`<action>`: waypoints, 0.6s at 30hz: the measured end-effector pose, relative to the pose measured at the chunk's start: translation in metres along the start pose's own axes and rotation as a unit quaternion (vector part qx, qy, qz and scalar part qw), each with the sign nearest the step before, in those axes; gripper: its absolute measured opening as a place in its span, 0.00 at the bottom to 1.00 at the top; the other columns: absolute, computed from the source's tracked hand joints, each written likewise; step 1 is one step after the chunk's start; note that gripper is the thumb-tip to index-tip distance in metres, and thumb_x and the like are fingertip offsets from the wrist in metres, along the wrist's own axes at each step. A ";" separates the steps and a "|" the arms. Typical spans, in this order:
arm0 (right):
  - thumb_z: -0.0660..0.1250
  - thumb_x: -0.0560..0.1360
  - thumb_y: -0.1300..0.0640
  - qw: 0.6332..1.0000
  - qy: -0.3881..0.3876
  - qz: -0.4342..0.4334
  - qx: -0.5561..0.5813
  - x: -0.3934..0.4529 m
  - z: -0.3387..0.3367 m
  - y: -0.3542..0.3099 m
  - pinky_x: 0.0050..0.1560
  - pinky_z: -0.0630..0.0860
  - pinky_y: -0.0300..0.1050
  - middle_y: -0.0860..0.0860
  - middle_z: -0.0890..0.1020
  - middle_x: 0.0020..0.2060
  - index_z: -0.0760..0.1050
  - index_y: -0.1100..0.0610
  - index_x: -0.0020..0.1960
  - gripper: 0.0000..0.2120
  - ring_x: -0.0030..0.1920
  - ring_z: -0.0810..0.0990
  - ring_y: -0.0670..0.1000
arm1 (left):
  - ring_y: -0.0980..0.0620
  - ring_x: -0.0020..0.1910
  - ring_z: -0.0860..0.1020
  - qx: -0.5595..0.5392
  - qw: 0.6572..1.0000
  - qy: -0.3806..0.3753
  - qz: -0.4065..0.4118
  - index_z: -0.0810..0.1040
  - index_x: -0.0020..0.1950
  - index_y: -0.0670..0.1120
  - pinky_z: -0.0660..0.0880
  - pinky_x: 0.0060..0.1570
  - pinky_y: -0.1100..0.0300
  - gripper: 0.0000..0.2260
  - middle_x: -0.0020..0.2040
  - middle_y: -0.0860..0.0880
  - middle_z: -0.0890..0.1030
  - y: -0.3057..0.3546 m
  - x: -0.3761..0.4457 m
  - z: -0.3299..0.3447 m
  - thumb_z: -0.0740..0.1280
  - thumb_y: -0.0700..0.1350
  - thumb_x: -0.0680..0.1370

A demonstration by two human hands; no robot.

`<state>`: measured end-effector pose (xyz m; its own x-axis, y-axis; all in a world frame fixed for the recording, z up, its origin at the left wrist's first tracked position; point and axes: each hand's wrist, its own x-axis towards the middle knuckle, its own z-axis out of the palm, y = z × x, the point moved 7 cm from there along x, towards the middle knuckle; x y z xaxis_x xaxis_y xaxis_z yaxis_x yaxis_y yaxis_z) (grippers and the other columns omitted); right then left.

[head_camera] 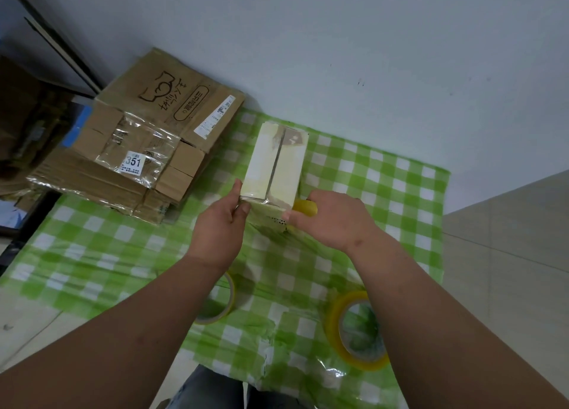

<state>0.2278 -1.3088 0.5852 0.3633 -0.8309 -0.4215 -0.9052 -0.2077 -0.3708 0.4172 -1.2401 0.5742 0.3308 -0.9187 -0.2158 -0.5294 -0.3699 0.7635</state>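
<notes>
a pale wall (369, 54) meets a tiled floor (508, 239), and a green-and-white checked plastic sheet (385, 187) is spread across the floor below me. from my remote seat i look down along two bare forearms.

in the middle of the sheet lies a small cardboard box (274, 165), long and narrow, wrapped in pale yellowish tape, with a dark seam running down its top. its far end points at the wall.

the left hand (220, 224) grips the box's near left corner, thumb laid along the side edge and fingers curled against the near face. the right hand (335, 220) is at the near right corner, closed around a held tape roll (305, 208); only a yellow curve of it shows past the fist.

nearer to me, a second tape roll (229, 297) sits partly under the left forearm, and a third tape roll (334, 313) lies beside the right forearm.

to the left, a stack of flattened cartons (154, 125) rests against the wall, with a white label (133, 162) reading 351.
</notes>
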 end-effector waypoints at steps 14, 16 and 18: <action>0.68 0.74 0.57 0.961 -0.068 0.033 0.267 -0.018 0.002 -0.022 0.33 0.69 0.43 0.48 0.75 0.35 0.72 0.52 0.37 0.08 0.37 0.75 0.50 | 0.56 0.42 0.75 -0.027 0.998 -0.029 -0.053 0.53 0.80 0.57 0.70 0.39 0.60 0.24 0.45 0.52 0.77 0.035 0.031 -0.002 0.53 0.47 0.85; 0.66 0.72 0.63 0.938 -0.058 0.072 0.335 -0.022 0.006 -0.020 0.33 0.70 0.44 0.51 0.75 0.37 0.73 0.58 0.42 0.02 0.37 0.75 0.52 | 0.54 0.53 0.75 -0.074 0.990 -0.101 -0.072 0.48 0.80 0.59 0.72 0.50 0.57 0.28 0.61 0.50 0.76 0.036 0.045 0.000 0.55 0.52 0.82; 0.65 0.72 0.64 0.921 -0.049 0.078 0.378 -0.024 0.010 -0.022 0.36 0.75 0.49 0.53 0.77 0.38 0.75 0.58 0.43 0.03 0.37 0.77 0.54 | 0.48 0.73 0.65 -0.103 0.978 -0.171 -0.063 0.41 0.78 0.63 0.63 0.70 0.48 0.37 0.78 0.52 0.61 0.037 0.051 0.004 0.60 0.63 0.76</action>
<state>0.2411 -1.2789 0.5955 0.2940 -0.7621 -0.5769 -0.5483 0.3600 -0.7549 0.4114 -1.3009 0.5895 0.0835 -0.8733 -0.4800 -0.3205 -0.4796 0.8169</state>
